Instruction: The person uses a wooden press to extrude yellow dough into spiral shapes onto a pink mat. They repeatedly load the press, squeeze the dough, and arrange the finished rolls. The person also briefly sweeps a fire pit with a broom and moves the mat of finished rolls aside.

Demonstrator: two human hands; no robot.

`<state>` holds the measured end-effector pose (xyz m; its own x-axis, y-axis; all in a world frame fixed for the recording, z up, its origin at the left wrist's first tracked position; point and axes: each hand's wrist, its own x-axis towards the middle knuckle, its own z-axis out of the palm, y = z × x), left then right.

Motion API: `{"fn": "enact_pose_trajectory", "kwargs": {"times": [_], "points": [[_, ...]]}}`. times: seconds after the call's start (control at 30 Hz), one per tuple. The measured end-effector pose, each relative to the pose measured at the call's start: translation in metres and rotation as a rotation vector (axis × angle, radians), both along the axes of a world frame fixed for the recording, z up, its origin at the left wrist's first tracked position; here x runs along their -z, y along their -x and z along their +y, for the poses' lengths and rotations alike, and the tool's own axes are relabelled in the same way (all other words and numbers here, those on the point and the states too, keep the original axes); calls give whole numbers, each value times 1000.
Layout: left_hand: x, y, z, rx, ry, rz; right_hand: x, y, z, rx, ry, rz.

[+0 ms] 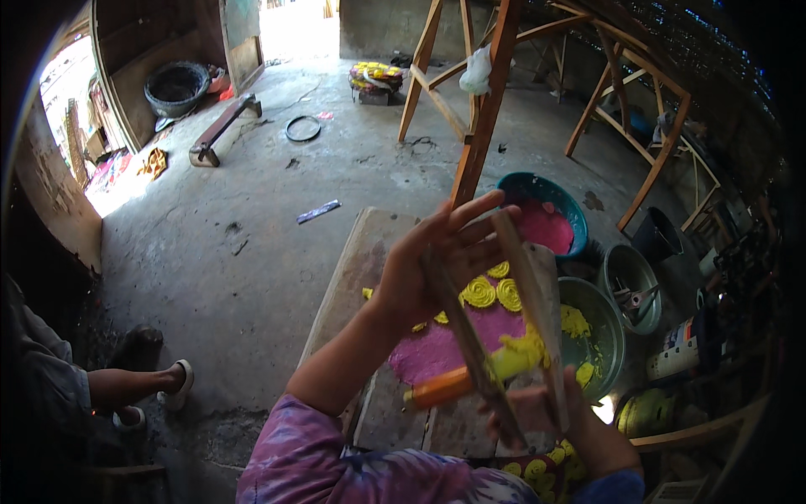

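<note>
1. the right hand, at five o'clock on the wooden tool, is curling its fingers almost closed about the lower ends of both slats; blur is hiding the exact contact.
2. the tool is slanting above the work table, its paired slats straddling an orange tube, probably so that the tube is being trapped between them. yellow paste is clinging alongside.
3. the left hand, at eleven o'clock, is extending its fingers, loosely parted, by the upper ends; how firmly it is gripping cannot be told. the hands are working opposite ends, presumably for balance and leverage.
4. below, a purple sheet is lying on the work table, apparently for firm backing, and is bearing yellow coils at twelve o'clock.
5. at three o'clock, a green basin is holding more paste, seemingly for easy reach.
6. at one o'clock, a teal basin is containing pink material.
7. farther off, a wooden trestle is standing at twelve o'clock; a low bench is resting at ten.
</note>
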<state>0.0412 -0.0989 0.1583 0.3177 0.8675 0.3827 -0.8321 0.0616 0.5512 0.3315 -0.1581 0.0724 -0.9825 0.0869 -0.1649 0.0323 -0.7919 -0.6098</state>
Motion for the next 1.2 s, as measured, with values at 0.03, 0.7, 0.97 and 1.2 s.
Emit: {"fn": "enact_pose_trajectory", "kwargs": {"times": [0.03,0.7,0.97,1.2], "points": [[9,7,13,-28,-48,30,-9,4,16,-31,-94,-27],[147,53,66,-67,182,-739,-60,61,89,12,-431,-711],[117,49,55,-139,188,-633,-81,61,68,98,-462,-747],[92,54,58,-217,104,-512,-73,63,59,177,-517,-678]]}}
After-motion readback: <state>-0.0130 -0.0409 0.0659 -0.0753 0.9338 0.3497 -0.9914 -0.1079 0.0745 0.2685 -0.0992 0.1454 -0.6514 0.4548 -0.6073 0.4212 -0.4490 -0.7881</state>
